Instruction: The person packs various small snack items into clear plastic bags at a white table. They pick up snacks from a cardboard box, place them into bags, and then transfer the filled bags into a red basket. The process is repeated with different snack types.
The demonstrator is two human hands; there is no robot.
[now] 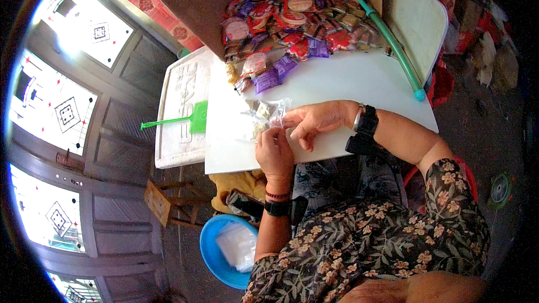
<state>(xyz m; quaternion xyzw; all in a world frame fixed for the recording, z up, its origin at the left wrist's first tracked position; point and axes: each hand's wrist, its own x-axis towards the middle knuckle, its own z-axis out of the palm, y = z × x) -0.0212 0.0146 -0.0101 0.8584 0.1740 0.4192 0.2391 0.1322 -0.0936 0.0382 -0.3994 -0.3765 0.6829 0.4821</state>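
A small clear plastic bag (pixel 269 113) with pale, wrapped-looking pieces inside lies on the white tabletop (pixel 349 75). My left hand (pixel 276 151) pinches the near edge of this bag between thumb and fingers. From the right, my right hand (pixel 318 121) reaches to the same edge; its index finger and thumb meet the plastic, while the other fingers curl loosely. Just beyond the bag are purple snack packets (pixel 268 81) and a clear packet with a round pinkish biscuit (pixel 255 64). The exact finger contact is partly hidden by the shiny film.
A cardboard box (pixel 189 0) holds heaped wrapped snacks (pixel 294 21). A green tube with a teal T-shaped end (pixel 393 42) leans at right. Left are a foam box lid (pixel 177 88) and green fly swatter (pixel 198 117). Below stand a wooden stool (pixel 158 203) and blue basin (pixel 210 256) holding plastic bags.
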